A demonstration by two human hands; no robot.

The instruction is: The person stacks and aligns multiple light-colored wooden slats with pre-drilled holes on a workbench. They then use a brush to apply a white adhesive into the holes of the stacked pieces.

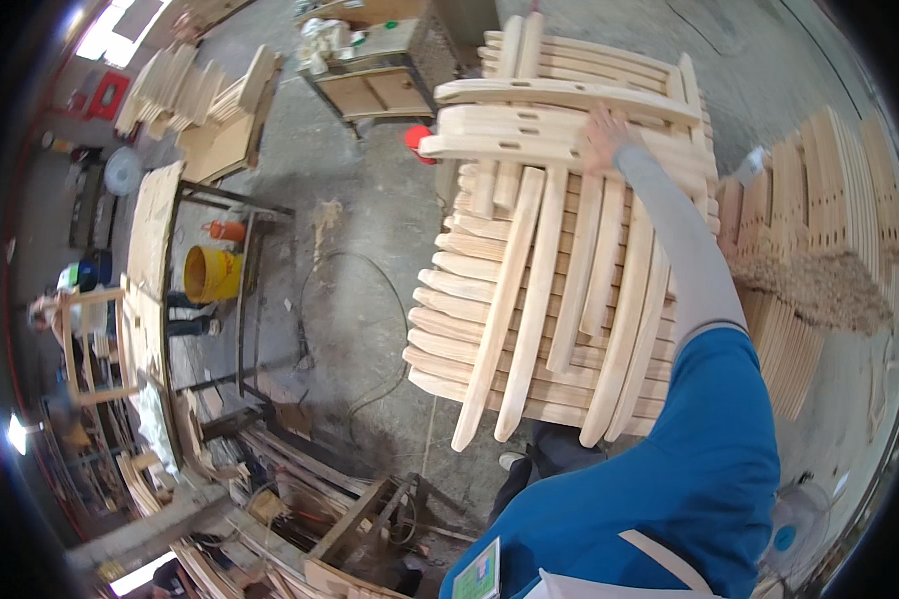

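Observation:
My right hand reaches far out over a tall stack of pale wooden pieces. Its fingers lie stretched out on the slotted wooden rails that rest crosswise on top. The fingers are slightly blurred, and I see nothing gripped in them. Below the hand, several long wooden slats with rounded ends lie lengthwise over the layered stack of slats. My left hand is out of the picture.
More wooden pieces are piled at the right. At the left stand a workbench, a yellow bucket and a person handling a wooden frame. A cabinet stands at the back, and a hose lies on the concrete floor.

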